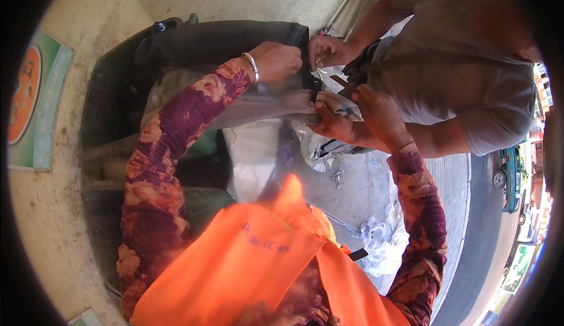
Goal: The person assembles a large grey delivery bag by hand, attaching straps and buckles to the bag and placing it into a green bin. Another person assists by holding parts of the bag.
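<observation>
My left hand (275, 61), a silver bangle at its wrist, is closed at the end of a long piece of dark fabric (235, 38). Whatever its fingers grip is hidden. Across from it, my right hand (379, 111) pinches a dark, flat, narrow strip (342, 84) that points toward the left hand. Another person's hand (331, 51) pinches near the fabric's end. That person's other hand (335, 123) holds a pale, crumpled piece (341, 105) below my strip. A small black fitting (315, 91) lies between these hands. Greyish material under my left forearm is blurred.
The other person, in a grey-brown shirt (435, 73), stands close at the upper right. Clear plastic wrapping (382, 238) lies on the paved ground. A stained wall (64, 208) with a green and orange sign (44, 114) is at left. A green vehicle (512, 176) stands on the road.
</observation>
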Action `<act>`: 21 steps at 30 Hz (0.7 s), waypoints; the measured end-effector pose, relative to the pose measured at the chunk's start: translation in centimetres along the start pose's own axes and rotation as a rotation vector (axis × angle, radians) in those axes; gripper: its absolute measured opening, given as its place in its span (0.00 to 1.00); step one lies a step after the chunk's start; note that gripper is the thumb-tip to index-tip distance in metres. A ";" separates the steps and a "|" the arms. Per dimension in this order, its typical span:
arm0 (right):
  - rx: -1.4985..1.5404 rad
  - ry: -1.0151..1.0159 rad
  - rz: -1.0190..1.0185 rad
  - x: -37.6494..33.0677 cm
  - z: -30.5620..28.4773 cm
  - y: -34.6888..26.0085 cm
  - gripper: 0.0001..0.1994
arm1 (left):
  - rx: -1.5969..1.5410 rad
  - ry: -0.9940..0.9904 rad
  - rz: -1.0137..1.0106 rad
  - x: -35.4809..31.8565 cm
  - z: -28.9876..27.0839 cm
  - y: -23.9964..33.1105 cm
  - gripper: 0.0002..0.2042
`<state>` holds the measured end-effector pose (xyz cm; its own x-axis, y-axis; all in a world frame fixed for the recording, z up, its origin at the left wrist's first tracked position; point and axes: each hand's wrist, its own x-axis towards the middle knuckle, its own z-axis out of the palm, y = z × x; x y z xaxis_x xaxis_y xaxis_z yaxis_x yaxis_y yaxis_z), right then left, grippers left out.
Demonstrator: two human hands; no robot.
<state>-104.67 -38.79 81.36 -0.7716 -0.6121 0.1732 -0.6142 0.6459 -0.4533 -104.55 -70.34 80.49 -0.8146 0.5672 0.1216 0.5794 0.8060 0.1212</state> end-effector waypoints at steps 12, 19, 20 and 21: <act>0.109 -0.028 -0.057 3.2 1.2 0.4 0.05 | -0.241 0.115 -0.163 -3.9 2.2 1.5 0.19; -0.006 -0.100 -0.097 4.7 1.4 -0.2 0.06 | -0.268 0.032 -0.232 -4.1 2.5 2.0 0.17; -0.007 -0.108 -0.093 4.9 1.2 -0.3 0.06 | -0.261 0.018 -0.234 -4.2 2.5 2.1 0.17; -0.027 -0.126 -0.107 5.0 1.1 -0.6 0.06 | -0.253 0.004 -0.234 -4.3 2.5 2.2 0.17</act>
<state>-107.98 -42.67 81.53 -0.6760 -0.7290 0.1074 -0.6971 0.5853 -0.4141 -99.88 -70.59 77.73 -0.9264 0.3710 0.0650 0.3661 0.8464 0.3868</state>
